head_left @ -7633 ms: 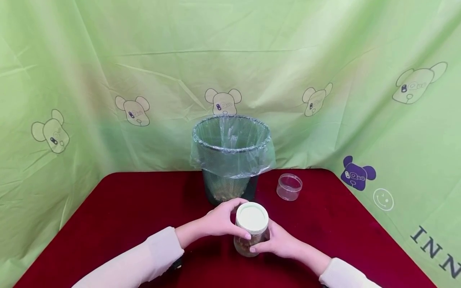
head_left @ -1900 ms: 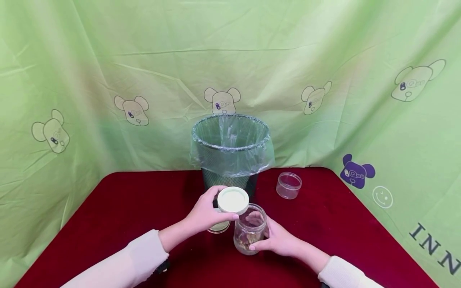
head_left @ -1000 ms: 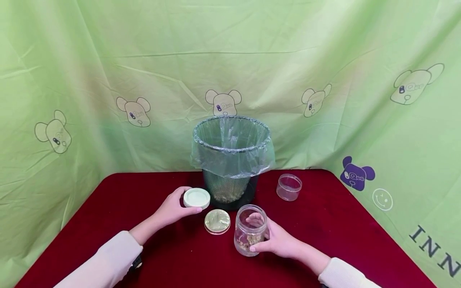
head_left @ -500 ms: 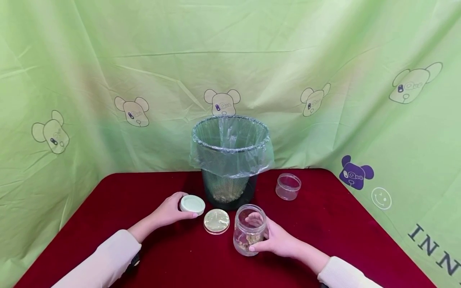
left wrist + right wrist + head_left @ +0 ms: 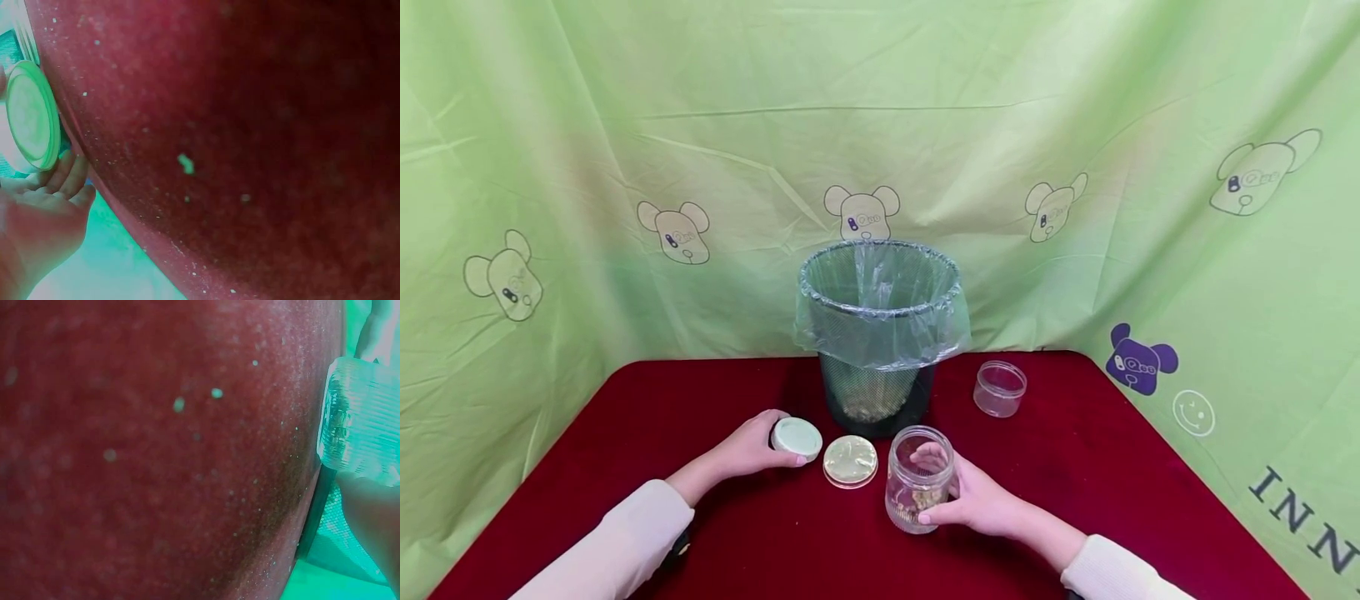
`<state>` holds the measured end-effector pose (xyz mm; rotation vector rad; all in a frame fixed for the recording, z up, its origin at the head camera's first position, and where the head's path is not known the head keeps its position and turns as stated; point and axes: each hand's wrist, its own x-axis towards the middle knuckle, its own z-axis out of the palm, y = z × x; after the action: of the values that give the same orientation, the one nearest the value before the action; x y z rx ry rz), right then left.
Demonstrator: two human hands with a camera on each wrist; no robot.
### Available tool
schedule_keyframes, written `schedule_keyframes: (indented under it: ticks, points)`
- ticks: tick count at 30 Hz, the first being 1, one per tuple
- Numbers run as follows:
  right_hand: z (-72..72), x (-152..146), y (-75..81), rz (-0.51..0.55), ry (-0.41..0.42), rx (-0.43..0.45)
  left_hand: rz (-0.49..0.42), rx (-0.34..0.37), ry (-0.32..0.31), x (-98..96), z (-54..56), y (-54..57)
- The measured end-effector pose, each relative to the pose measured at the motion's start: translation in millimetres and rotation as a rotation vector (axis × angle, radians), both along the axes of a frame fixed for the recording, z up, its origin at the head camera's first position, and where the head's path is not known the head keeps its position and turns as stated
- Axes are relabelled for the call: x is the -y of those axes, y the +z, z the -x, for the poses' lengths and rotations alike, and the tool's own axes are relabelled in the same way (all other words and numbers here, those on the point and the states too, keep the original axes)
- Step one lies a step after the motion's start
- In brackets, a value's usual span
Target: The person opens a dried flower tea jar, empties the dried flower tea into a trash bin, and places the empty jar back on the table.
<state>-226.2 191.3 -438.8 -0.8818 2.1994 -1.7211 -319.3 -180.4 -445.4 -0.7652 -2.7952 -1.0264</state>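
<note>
My left hand holds a pale green-white round lid by its edge, thumb in front and fingers behind. The lid is low at the left, slightly tilted; whether it touches the table cannot be told. In the left wrist view the lid is at the left edge, by the fingers. My right hand grips an uncapped ribbed clear jar from its right side. Brown, crumbly pieces lie at the jar's bottom. Between lid and jar lies a flat, round gold piece, perhaps another lid. In the right wrist view the jar appears sideways.
Behind the jar stands a dark mesh wastebasket with a clear bag folded over its rim; light brown bits show at its bottom. A small clear open tub is to its right. Dark red cloth covers the table, with small specks on it.
The lid has come off the jar in my left hand, moved left past the gold piece, and lowered toward the table. My right hand has stayed on the jar, which has not moved.
</note>
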Motion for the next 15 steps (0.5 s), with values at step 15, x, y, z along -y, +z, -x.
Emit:
schedule_keyframes:
  ticks: [15]
  points:
    - [0.4, -0.3, 0.6, -0.005, -0.002, 0.012, 0.055, -0.019, -0.051, 5.7, 0.9, -3.9]
